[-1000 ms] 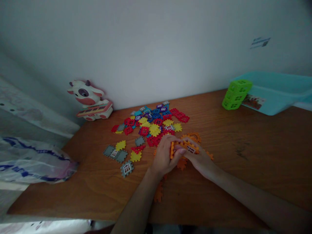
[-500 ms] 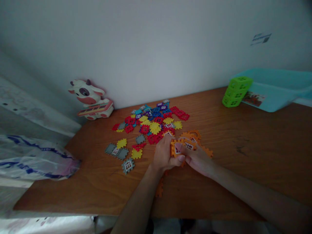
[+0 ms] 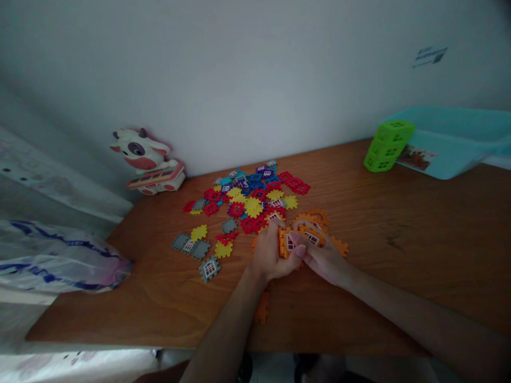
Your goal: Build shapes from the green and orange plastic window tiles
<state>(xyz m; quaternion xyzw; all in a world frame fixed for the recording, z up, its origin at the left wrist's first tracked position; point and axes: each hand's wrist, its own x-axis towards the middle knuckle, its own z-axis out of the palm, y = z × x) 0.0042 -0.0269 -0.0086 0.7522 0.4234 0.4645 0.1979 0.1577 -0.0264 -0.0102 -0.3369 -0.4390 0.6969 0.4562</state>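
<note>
Two hands (image 3: pixel 271 252) (image 3: pixel 325 260), orange tiles (image 3: pixel 284 243), unreadable sticker (image 3: pixel 430 56)

On the desk (image 3: pixel 399 266), a toy cow (image 3: pixel 143 159) stands left of the plastic tiles (image 3: pixel 251 199), a tub (image 3: pixel 459 143) to the right.

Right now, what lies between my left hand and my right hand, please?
In the head view, orange interlocking plastic pieces with window panels lie there, gripped by the left hand and the right hand.
</note>
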